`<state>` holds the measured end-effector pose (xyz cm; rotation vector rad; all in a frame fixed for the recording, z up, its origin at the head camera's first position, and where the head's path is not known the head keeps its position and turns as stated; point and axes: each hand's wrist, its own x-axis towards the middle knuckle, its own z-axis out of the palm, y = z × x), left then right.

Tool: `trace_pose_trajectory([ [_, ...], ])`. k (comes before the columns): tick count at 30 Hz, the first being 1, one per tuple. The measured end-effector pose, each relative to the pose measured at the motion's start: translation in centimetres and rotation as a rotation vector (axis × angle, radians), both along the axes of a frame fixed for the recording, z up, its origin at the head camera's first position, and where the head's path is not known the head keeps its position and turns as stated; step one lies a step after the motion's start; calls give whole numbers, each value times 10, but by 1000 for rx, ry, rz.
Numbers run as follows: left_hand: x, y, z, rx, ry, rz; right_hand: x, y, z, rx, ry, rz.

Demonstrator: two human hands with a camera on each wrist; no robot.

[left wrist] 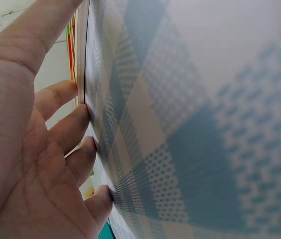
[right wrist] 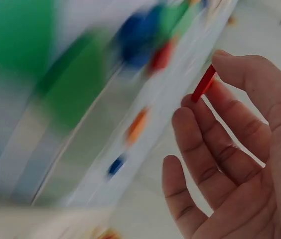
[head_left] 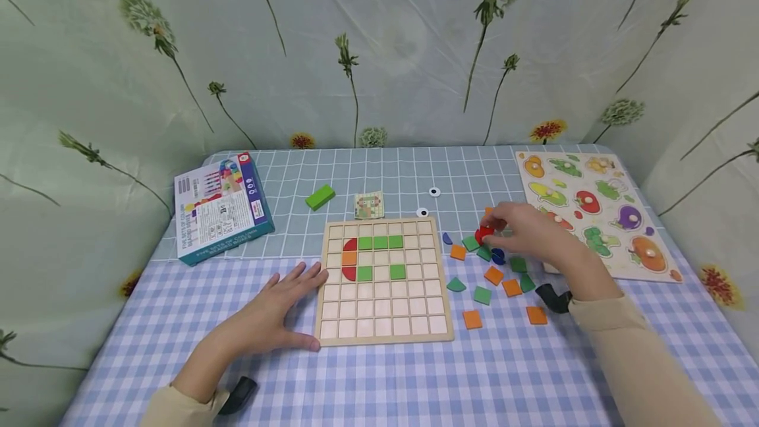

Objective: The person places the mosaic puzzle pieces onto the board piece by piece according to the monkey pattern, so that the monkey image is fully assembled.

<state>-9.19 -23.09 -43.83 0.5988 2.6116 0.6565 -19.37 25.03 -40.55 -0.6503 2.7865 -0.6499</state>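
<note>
My right hand pinches a thin red piece between thumb and fingertips, over the scattered pieces right of the board. My left hand lies with fingers spread on the cloth, thumb and fingertips at the left edge of the wooden grid board. In the left wrist view the same fingers touch that edge. Upper-left on the board sit two red quarter-round pieces, an orange square between them, and several green squares.
Loose orange squares, green pieces and blue pieces lie right of the board. A pattern card, a green block and two eye discs stand behind it. A box lies far left, a vegetable puzzle far right.
</note>
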Motion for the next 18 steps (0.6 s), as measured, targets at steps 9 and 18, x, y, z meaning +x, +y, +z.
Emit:
trace_pose_trajectory([
  [9,0,0,0,4,5,-4,23,-57,-3,-18,-1,193],
  [18,1,-1,-1,21,9,-16,26,-98,-7,20,50,315],
])
